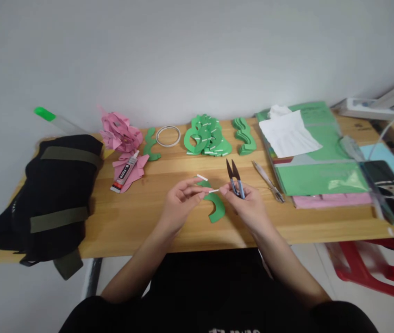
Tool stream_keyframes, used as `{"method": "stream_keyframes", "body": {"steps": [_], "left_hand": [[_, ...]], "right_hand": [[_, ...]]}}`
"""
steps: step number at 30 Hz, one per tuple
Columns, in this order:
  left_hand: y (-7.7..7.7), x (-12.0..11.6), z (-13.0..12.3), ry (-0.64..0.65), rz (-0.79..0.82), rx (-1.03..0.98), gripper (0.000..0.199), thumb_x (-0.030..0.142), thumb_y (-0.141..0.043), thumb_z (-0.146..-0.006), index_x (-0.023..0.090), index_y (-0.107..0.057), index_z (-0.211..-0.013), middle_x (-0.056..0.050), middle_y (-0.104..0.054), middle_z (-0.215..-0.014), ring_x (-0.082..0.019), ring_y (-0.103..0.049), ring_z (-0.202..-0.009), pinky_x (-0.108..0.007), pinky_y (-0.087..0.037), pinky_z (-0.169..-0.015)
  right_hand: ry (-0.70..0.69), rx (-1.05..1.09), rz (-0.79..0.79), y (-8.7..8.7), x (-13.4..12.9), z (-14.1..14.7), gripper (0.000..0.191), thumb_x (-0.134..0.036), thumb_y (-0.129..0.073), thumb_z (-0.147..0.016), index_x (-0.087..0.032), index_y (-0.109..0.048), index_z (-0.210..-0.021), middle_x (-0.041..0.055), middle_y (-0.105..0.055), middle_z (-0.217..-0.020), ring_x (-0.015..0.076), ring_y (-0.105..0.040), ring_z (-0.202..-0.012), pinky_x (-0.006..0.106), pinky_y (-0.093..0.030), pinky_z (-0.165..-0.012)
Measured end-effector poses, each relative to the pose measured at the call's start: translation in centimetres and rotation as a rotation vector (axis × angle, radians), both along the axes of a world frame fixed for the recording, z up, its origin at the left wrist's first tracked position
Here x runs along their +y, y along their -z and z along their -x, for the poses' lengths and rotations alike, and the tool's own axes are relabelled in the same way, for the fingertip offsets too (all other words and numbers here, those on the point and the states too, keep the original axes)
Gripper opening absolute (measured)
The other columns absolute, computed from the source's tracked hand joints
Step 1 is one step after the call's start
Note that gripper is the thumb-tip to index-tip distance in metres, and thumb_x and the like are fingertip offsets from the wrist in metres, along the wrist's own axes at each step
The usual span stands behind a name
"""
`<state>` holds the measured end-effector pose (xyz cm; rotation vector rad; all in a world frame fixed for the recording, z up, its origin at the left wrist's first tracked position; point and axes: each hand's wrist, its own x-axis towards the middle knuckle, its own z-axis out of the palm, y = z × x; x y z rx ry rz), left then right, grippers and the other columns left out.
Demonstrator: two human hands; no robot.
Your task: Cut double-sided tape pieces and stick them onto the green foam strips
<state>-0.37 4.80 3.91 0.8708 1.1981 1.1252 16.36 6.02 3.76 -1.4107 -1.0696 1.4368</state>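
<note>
My left hand (pixel 179 206) pinches one end of a short white tape strip (pixel 213 191). Thumb and forefinger of my right hand (pixel 250 208) meet the strip's other end. That same right hand grips blue-handled thread snips (pixel 234 178), their dark blades apart and pointing at the wall. Under the strip lies a wavy green paper cutout (pixel 219 210) on the table, partly hidden by my left fingers. Another white strip (pixel 202 177) sits at the cutout's upper end.
Along the wall are crumpled pink paper (pixel 120 132), a tape roll (pixel 168 136), a heap of green cutouts (pixel 205 134) and a green stack (pixel 243 136). A glue tube (pixel 125 171), black bag (pixel 58 199), pen (pixel 268 180), green paper pack (pixel 315 178) and phone (pixel 391 189) flank my hands.
</note>
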Motion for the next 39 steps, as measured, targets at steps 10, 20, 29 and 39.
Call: {"method": "stream_keyframes", "body": {"steps": [10,20,29,39], "left_hand": [[1.2,-0.2,-0.7,-0.064,0.011,0.008,0.039,0.019,-0.074,-0.070,0.018,-0.064,-0.108,-0.009,-0.076,-0.107,-0.021,-0.071,-0.096,-0.035,-0.052,-0.089],[0.9,-0.6,-1.1,-0.014,0.056,-0.089,0.040,0.019,-0.073,-0.071,0.018,-0.063,-0.110,-0.008,-0.077,-0.104,-0.020,-0.072,-0.095,-0.037,-0.052,-0.092],[2.1,-1.6,-0.8,-0.010,-0.050,0.217,0.058,0.018,-0.062,-0.080,0.018,-0.041,-0.134,-0.013,-0.069,-0.123,-0.023,-0.063,-0.118,-0.044,-0.045,-0.103],[4.7,0.6,1.6,0.058,-0.371,0.799,0.087,0.012,-0.070,-0.077,0.023,-0.020,-0.148,-0.012,-0.067,-0.123,-0.030,-0.053,-0.128,-0.056,-0.036,-0.109]], "right_hand": [[0.058,-0.040,-0.010,0.8,0.5,-0.7,0.034,-0.051,-0.070,-0.068,-0.018,-0.062,-0.069,-0.0082,-0.037,-0.051,0.0070,-0.024,-0.043,0.025,-0.018,-0.041],[0.017,-0.085,-0.033,0.8,1.2,0.0,0.032,-0.049,-0.070,-0.064,-0.018,-0.065,-0.069,-0.0006,-0.056,-0.060,0.0126,-0.044,-0.056,0.026,-0.038,-0.054],[-0.061,-0.175,-0.042,0.9,1.4,0.9,0.030,-0.047,-0.065,-0.069,-0.018,-0.060,-0.064,-0.0025,-0.049,-0.054,0.0120,-0.041,-0.050,0.026,-0.036,-0.050],[-0.116,-0.323,0.014,1.4,3.6,2.7,0.031,-0.049,-0.060,-0.069,-0.018,-0.059,-0.064,-0.0034,-0.047,-0.050,0.0116,-0.038,-0.047,0.026,-0.033,-0.047]]}}
